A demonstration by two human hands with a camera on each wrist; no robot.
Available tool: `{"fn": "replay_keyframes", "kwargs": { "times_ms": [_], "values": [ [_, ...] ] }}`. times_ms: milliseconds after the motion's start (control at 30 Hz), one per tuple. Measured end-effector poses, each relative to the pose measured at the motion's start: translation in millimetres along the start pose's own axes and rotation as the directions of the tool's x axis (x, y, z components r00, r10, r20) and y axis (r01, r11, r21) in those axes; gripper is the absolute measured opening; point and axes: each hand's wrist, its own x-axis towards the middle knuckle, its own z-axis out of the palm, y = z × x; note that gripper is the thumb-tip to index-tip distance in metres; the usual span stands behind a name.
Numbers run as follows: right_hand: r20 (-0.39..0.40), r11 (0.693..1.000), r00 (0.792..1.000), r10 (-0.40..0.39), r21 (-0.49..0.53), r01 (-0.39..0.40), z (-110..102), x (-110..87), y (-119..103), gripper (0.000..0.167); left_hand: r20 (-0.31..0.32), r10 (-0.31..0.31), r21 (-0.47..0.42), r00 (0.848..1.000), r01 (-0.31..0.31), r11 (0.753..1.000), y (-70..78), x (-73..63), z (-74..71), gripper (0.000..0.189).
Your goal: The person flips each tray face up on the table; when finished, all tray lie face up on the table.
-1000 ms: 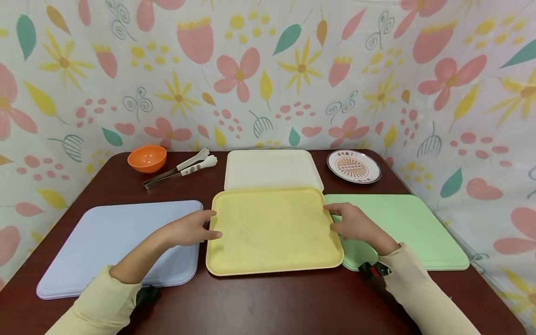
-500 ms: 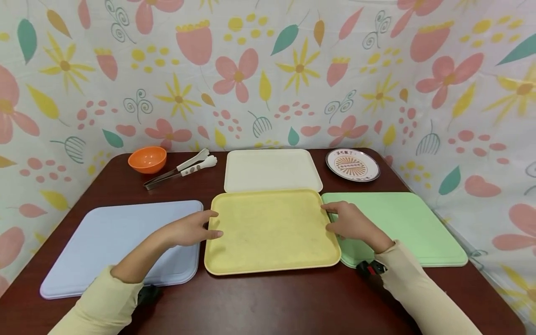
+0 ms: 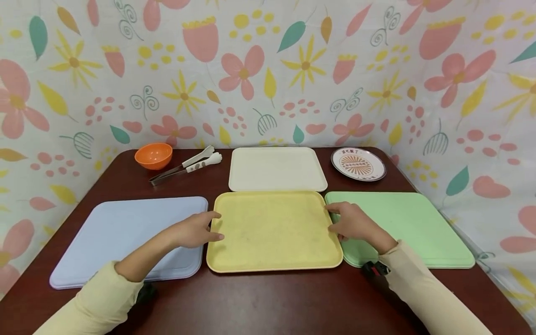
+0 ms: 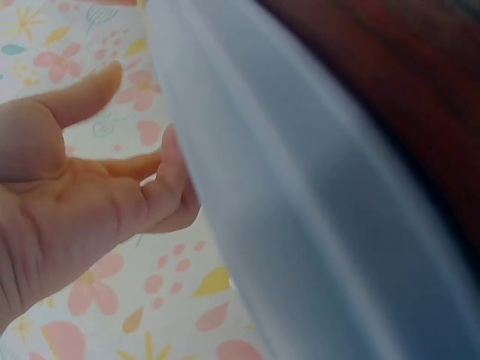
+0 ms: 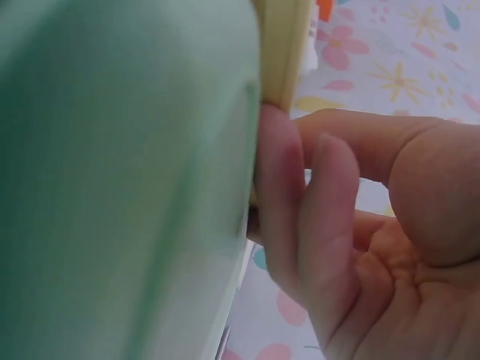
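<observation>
Yellow tray (image 3: 272, 232) sits on desk (image 3: 268, 302) between blue tray (image 3: 138, 232) and green tray (image 3: 402, 223), left hand (image 3: 194, 230) loosely spread at one side, right hand (image 3: 353, 223) opposite, grip unclear, likely for even steadying.

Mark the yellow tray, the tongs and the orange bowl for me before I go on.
Yellow tray (image 3: 274, 232): head view, on the bare middle of its flat base.
Tongs (image 3: 197, 166): head view, on the nearer white handle.
Orange bowl (image 3: 153, 164): head view, on its front wall.
</observation>
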Motion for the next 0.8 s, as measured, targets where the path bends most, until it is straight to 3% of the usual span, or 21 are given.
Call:
{"fn": "replay_keyframes", "kwargs": {
  "times_ms": [200,567,800],
  "values": [
    [-0.024,1.0,1.0,-0.006,-0.013,0.005,2,-1.3,0,0.06,-0.008,-0.046,0.065,0.999,0.046,0.997,1.3,4.9,-2.4,0.067],
    [-0.043,0.998,0.999,0.007,-0.059,-0.009,8,-2.2,-6,0.06,0.005,-0.002,0.037,1.0,0.001,0.999,5.1,4.6,-2.3,0.07],
    [-0.068,0.999,0.997,-0.03,0.022,0.032,-6,-12.5,-4,0.058,-0.046,0.012,0.07,0.999,-0.008,0.997,14.0,6.3,-5.9,0.072]
  ]
}}
